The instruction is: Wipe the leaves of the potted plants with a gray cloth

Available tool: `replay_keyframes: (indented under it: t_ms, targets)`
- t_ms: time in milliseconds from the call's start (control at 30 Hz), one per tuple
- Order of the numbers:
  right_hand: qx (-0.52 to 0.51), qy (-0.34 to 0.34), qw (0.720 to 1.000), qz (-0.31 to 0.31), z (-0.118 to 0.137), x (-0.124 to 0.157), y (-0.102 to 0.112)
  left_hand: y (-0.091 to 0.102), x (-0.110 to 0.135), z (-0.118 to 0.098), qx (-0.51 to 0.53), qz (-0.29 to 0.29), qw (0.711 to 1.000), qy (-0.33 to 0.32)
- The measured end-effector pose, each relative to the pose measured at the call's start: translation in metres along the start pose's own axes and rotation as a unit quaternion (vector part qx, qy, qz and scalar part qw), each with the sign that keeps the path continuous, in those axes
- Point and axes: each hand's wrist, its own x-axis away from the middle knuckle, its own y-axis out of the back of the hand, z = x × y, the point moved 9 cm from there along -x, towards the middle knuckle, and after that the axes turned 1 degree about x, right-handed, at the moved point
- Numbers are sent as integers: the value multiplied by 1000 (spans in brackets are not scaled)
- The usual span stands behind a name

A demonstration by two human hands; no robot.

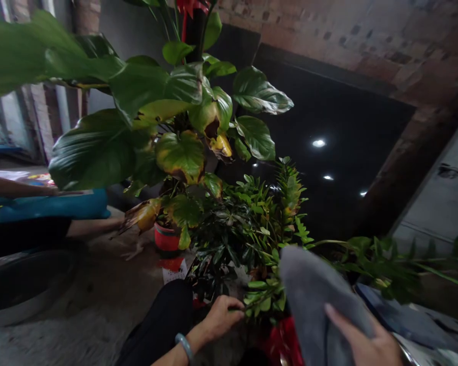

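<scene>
My left hand [222,317], with a pale bangle [184,345] on its wrist, reaches to the low edge of a small-leaved green plant [265,300]. Its fingers are pinched together at a leafy stem there; the exact grip is partly hidden. In my right hand [370,345] is a grey cloth [313,295], bunched up with the thumb lying over it. The cloth stands in front of the plant's right side and hides some leaves. Shiny red wrapping [284,343] shows below the plant, between my hands.
A tall broad-leaved plant [181,155] with yellowed, browned leaves rises from a red pot [166,238]. Dark basin [26,284] lies at left, near another person's leg [95,225] and arm. A dark panel [328,137] leans against the brick wall [366,35].
</scene>
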Motion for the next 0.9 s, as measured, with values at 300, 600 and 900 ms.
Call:
replay_keyframes:
  t_ms: [300,600,900]
  targets:
    - [77,105,984,119,-10,10,-99,10,3,-5,-118,-20,992,-40]
    - [1,2,999,-52,11,6,11,5,4,-17,-142,30,988,-52]
    - [33,56,991,116,-28,16,-101,22,1,-15,-142,-43,988,-52]
